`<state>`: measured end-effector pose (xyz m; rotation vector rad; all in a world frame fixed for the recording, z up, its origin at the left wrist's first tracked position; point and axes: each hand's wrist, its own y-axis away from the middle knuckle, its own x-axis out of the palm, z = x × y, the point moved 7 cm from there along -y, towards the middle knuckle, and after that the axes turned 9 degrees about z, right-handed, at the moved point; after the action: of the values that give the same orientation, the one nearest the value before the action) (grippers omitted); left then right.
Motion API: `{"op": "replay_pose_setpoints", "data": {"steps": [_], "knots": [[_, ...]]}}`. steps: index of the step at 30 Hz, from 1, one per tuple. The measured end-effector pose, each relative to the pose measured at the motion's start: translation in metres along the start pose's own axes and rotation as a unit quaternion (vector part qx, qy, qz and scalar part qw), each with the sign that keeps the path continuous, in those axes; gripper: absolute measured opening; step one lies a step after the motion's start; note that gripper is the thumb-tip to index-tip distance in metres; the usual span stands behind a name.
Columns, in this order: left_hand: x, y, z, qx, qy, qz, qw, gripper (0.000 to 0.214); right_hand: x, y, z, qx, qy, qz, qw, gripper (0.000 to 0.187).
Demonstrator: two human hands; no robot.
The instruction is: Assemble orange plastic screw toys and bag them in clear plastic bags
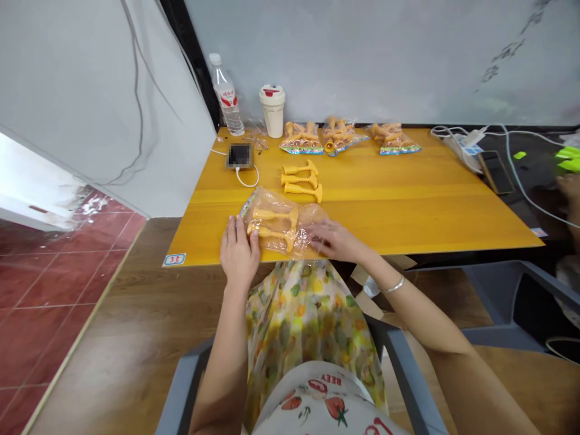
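Observation:
A clear plastic bag (273,200) with a colourful strip at its left end lies near the table's front edge. Two yellow toy hammers (276,215) lie inside, handles to the left. My left hand (239,251) rests flat at the bag's left end, fingers stretched, thumb against the plastic beside the lower hammer's handle. At the right end, my right hand (336,239) has its fingers extended and slightly bent at the crumpled plastic; whether they are inside or on top I cannot tell. Just behind the bag, three loose yellow toy hammers (299,179) lie side by side.
Along the back of the wooden table (408,211) lie three filled bags of orange toy pieces (302,138). A white cup (272,112), a water bottle (227,99) and a cabled phone-like device (239,156) stand or lie back left. White cables (460,134) and a dark phone (496,172) are at right.

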<state>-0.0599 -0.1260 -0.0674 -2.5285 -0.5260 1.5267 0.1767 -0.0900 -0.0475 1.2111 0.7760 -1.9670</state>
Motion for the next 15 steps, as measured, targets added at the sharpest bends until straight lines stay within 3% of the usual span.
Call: {"op": "replay_pose_setpoints", "data": {"steps": [3, 7, 9, 12, 15], "knots": [[-0.002, 0.001, -0.002, 0.008, 0.004, -0.006, 1.0, 0.066, -0.019, 0.013, -0.032, 0.06, -0.039, -0.017, 0.997, 0.02], [-0.003, 0.001, -0.004, 0.009, 0.015, -0.008, 1.0, 0.068, -0.047, 0.015, -0.081, 0.178, 0.013, -0.111, 0.978, 0.029], [-0.003, 0.0, -0.005, 0.004, 0.016, -0.005, 1.0, 0.071, -0.047, -0.001, -0.09, 0.164, 0.037, -0.112, 0.979, 0.039], [-0.005, 0.001, -0.006, -0.006, 0.01, 0.005, 1.0, 0.076, -0.038, -0.032, -0.092, 0.127, 0.068, -0.066, 0.987, 0.049], [-0.006, 0.002, -0.005, -0.011, 0.006, 0.01, 1.0, 0.078, -0.032, -0.045, -0.088, 0.129, 0.097, -0.026, 0.987, 0.045]]}}
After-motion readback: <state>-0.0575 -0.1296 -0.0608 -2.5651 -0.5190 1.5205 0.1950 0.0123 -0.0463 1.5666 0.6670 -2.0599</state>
